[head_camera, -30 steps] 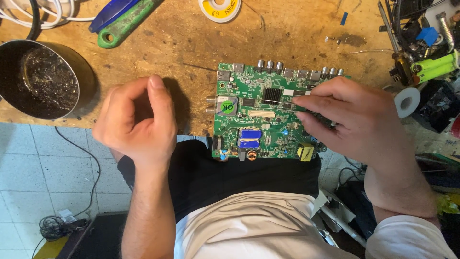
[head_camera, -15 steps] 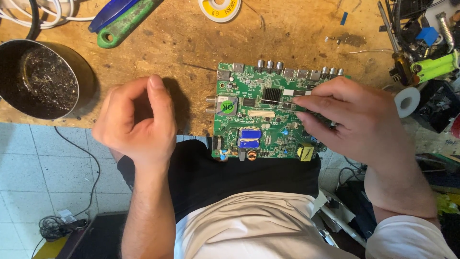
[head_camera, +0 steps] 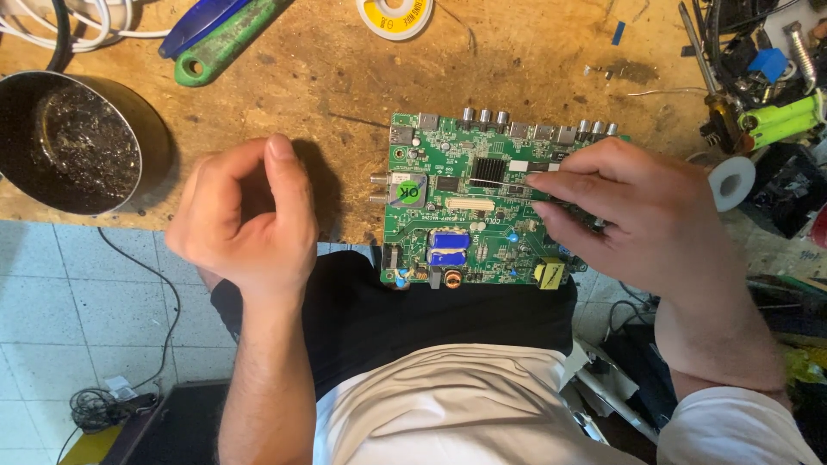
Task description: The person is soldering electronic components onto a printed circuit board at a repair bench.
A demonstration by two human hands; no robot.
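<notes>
A green circuit board with a black heat sink, a blue part and a row of metal sockets on its far edge lies at the near edge of the wooden bench. My right hand rests on the board's right half. Its fingers are curled and seem to pinch a thin dark tool, whose tip lies just below the heat sink. My left hand hovers at the bench edge left of the board, loosely curled, with nothing visible in it.
A dark metal pot stands at the left. A green-handled tool and a solder spool lie at the back. Cluttered tools, green cylinders and a white tape roll crowd the right. Cables lie on the tiled floor below.
</notes>
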